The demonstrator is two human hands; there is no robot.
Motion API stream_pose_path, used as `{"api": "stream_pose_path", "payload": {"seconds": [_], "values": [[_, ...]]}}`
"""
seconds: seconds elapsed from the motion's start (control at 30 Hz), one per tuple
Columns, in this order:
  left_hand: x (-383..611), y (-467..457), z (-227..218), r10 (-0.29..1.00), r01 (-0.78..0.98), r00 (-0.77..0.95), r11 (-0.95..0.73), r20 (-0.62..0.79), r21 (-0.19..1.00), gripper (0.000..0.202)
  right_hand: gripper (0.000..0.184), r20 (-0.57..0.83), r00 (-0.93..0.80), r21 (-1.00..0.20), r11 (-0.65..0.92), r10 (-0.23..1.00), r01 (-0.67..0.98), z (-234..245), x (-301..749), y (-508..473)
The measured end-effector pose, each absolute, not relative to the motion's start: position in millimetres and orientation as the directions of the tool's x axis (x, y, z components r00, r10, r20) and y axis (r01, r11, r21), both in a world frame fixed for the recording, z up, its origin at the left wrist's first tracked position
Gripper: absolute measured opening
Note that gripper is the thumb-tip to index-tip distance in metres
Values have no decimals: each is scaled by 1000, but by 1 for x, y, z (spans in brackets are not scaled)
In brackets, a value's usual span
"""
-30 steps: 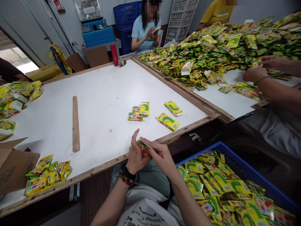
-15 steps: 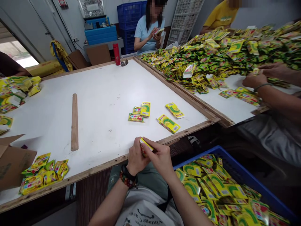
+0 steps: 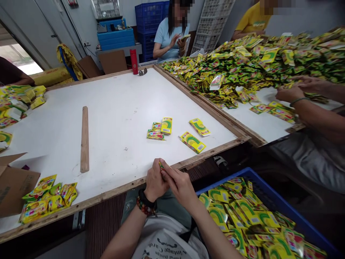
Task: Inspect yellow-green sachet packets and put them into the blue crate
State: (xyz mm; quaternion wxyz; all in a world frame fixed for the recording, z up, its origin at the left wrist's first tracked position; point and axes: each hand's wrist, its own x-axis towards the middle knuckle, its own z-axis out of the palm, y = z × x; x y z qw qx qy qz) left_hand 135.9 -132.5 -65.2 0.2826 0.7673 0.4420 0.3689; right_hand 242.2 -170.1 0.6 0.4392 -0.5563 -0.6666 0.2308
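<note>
My left hand (image 3: 156, 181) and my right hand (image 3: 179, 183) are closed together at the table's near edge. Between them is a small yellow packet (image 3: 161, 166), mostly hidden by my fingers; only a sliver of its printed top shows. Beyond my hands, a little group on the white table (image 3: 113, 108) has a yellow packet (image 3: 166, 125) overlapping other packets (image 3: 155, 135) with pink lettering. To the right of that group lie two more yellow packets, one nearer (image 3: 192, 142) and one farther (image 3: 199, 127).
A blue crate (image 3: 250, 172) full of yellow packets stands at my lower right. A wooden strip (image 3: 85, 140) lies on the table, with a cardboard box (image 3: 17, 190) and shiny pouches (image 3: 50, 201) at left. A large packet heap (image 3: 256, 68) covers the adjoining table, where co-workers sit.
My right fingers have closed further over the packet, so its yellow-and-white face no longer shows. The co-worker's hands at right have shifted slightly. The packets on my table lie as before.
</note>
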Motion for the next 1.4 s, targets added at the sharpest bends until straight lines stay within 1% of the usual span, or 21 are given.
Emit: {"api": "stream_pose_path", "payload": {"seconds": [0.1,0.13,0.2,0.23,0.27,0.33,0.37,0.4,0.43,0.53,0.63,0.7,0.77,0.83,0.9,0.93,1.03,1.13,1.23,1.33,1.4], "values": [[129,-133,-45,810,358,497,-518,312,777,51,41,390,46,-761,293,920,579,-6,257,-191],[126,-130,-35,762,321,569,-552,309,770,57,41,370,86,-744,239,925,624,-8,271,-203],[120,-112,-15,671,299,677,-626,302,720,61,46,254,240,-640,-23,937,768,-13,312,-232],[119,-98,-7,642,323,709,-663,292,675,57,50,174,354,-519,-220,919,826,-15,336,-248],[119,-80,0,633,370,725,-690,272,622,49,56,82,457,-351,-404,886,845,-18,359,-262],[126,-40,5,652,504,736,-708,182,495,40,63,-43,568,-95,-570,822,816,-22,395,-280],[131,-20,5,682,589,723,-693,112,417,40,63,-72,574,-51,-578,816,815,-23,404,-284],[138,-3,2,719,660,693,-664,55,352,43,62,-78,549,-74,-554,832,829,-24,407,-283],[145,10,-2,741,695,671,-643,31,322,45,59,-62,504,-147,-507,862,849,-25,404,-280],[156,23,-15,780,748,626,-601,1,280,44,50,39,341,-484,-281,939,829,-25,371,-259],[148,4,-22,799,777,600,-576,-25,256,38,44,106,255,-758,-87,961,646,-26,331,-234],[134,-16,-20,805,787,591,-563,-50,251,34,40,112,255,-877,-25,960,480,-28,311,-216],[121,-38,-12,814,775,580,-537,-36,333,31,42,88,298,-959,-1,951,284,-29,293,-197],[112,-62,-5,833,711,553,-485,21,509,35,47,48,324,-994,15,945,104,-28,277,-178],[108,-85,-4,853,596,514,-434,95,675,51,48,19,276,-999,28,961,-29,-23,259,-162],[107,-95,-7,857,544,500,-425,128,724,61,49,4,247,-996,26,969,-86,-21,251,-156],[107,-116,-26,857,452,450,-459,249,765,79,47,-76,220,-965,-16,972,-260,-12,231,-147],[110,-123,-48,811,412,407,-574,421,707,73,41,-120,215,-922,-28,969,-387,-8,227,-146],[114,-122,-55,755,361,434,-645,491,673,63,41,-43,157,-947,10,987,-321,-8,235,-148],[118,-118,-49,751,324,431,-647,501,690,70,37,85,114,-994,92,990,-60,-9,241,-150],[119,-117,-44,776,317,431,-608,460,728,78,34,139,141,-988,127,980,89,-11,241,-149]]}}
